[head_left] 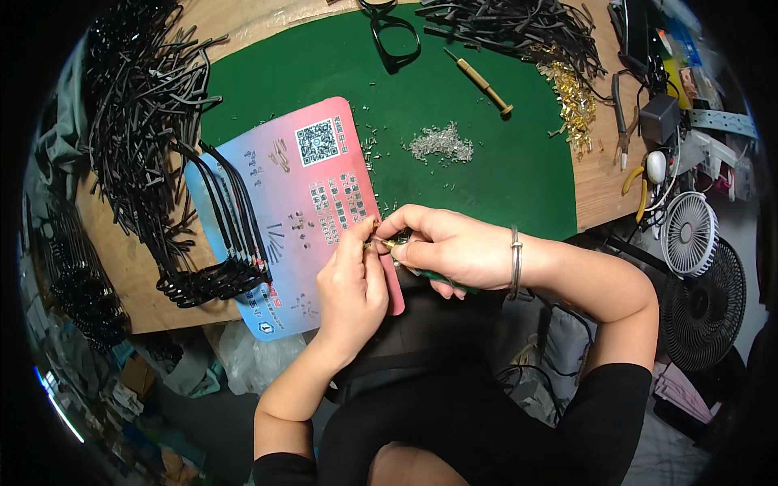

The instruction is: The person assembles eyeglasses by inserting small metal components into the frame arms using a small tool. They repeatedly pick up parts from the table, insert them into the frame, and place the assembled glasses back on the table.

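My left hand [354, 285] is over the right edge of a pink and blue printed mat [296, 198], fingers closed in a pinch on a tiny brass-coloured piece. My right hand [462, 247], with a metal bangle at the wrist, meets it at the fingertips. Its fingers are wrapped round a small tool with a green handle [444, 282] and a gold-coloured part near the tip. Most of that tool is hidden in the palm, so its kind cannot be told. Small metal bits [279, 154] lie in groups on the printed mat.
A heap of tiny silvery parts [440, 144] and a brass screwdriver [480, 81] lie on the green mat [510, 178]. Black thin strips pile up at the left [150, 105] and far right [519, 28], beside gold-coloured pieces [574, 109]. Fans [689, 235] stand at the right.
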`<state>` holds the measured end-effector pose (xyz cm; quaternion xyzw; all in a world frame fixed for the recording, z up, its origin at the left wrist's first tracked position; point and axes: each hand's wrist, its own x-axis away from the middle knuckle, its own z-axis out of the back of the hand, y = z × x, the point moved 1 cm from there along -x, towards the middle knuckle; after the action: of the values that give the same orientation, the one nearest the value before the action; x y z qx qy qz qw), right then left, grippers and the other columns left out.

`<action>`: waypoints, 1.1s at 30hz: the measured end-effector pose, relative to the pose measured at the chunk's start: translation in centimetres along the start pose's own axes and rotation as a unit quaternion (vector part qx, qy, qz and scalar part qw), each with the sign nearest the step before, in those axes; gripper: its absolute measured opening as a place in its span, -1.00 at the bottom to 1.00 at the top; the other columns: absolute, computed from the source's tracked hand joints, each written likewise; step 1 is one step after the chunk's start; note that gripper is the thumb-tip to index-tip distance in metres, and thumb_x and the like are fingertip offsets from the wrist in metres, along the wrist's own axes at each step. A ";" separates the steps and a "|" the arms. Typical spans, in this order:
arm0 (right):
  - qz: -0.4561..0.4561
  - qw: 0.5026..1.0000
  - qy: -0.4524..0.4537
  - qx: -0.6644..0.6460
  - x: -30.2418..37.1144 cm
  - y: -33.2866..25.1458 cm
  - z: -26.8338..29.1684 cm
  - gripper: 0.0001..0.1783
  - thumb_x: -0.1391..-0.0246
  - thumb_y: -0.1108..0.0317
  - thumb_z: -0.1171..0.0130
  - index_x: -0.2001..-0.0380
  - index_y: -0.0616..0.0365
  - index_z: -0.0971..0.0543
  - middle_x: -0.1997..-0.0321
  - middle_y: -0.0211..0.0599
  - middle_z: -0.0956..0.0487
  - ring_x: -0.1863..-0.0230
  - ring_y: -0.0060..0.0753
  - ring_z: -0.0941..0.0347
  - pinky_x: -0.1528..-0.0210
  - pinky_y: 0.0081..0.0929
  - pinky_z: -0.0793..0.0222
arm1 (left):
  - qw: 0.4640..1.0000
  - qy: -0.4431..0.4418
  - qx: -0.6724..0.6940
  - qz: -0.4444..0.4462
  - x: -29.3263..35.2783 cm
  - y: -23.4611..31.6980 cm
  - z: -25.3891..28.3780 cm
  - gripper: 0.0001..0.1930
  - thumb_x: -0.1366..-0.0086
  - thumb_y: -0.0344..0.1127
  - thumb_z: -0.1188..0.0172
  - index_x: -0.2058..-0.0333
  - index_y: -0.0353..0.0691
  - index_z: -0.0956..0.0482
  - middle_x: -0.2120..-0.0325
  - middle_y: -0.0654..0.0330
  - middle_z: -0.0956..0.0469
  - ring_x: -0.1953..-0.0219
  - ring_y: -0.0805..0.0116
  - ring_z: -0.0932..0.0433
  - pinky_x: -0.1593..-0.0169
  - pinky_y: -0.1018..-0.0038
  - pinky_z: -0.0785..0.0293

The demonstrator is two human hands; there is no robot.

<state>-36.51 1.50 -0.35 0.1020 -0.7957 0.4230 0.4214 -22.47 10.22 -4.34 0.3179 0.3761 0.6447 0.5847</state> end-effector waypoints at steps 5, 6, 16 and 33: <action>0.106 0.985 0.053 0.125 0.1 0.5 -0.1 -0.65 -0.17 0.34 0.07 -0.01 0.20 -0.31 0.48 -0.37 -0.40 0.59 -0.56 -0.38 0.55 -0.57 -0.34 | 0.999 -0.017 0.012 0.029 0.0 0.2 0.0 -0.72 -0.19 -0.60 0.06 0.10 -0.39 -0.42 0.33 -0.06 -0.54 0.34 0.14 -0.59 0.25 0.39 -0.50; 0.318 0.896 0.147 0.274 -1.7 3.9 0.1 -0.63 -0.15 0.33 0.05 -0.03 0.15 -0.30 0.37 -0.18 -0.42 0.44 -0.28 -0.46 0.39 -0.38 -0.42 | 0.999 -0.021 0.011 0.023 -0.2 0.5 0.0 -0.72 -0.19 -0.60 0.06 0.10 -0.39 -0.42 0.33 -0.07 -0.54 0.33 0.14 -0.59 0.24 0.38 -0.50; 0.243 0.809 0.298 0.445 1.4 2.1 1.2 -0.66 -0.09 0.32 0.01 0.06 0.17 -0.30 0.27 -0.02 -0.38 0.40 0.06 -0.45 0.32 -0.13 -0.43 | 0.993 0.032 0.019 -0.116 -2.9 -0.9 2.1 -0.61 -0.24 -0.61 0.08 -0.05 -0.20 -0.39 0.27 0.06 -0.54 0.48 0.49 -0.50 0.41 0.54 -0.47; 0.309 0.748 0.448 0.379 -3.0 -9.2 8.3 -0.78 0.11 0.40 -0.03 0.32 0.23 -0.43 0.42 0.04 -0.53 0.34 0.07 -0.48 0.25 -0.20 -0.39 | 0.821 -0.048 0.505 0.263 0.3 -2.2 5.7 -0.65 -0.17 -0.59 -0.13 0.04 -0.40 -0.38 0.16 -0.05 -0.52 0.09 0.18 -0.54 0.08 0.41 -0.51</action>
<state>-34.73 -11.10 0.35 -0.1994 -0.2779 0.7942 0.5022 -16.54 11.25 -3.27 0.6856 0.5229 0.4779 0.1680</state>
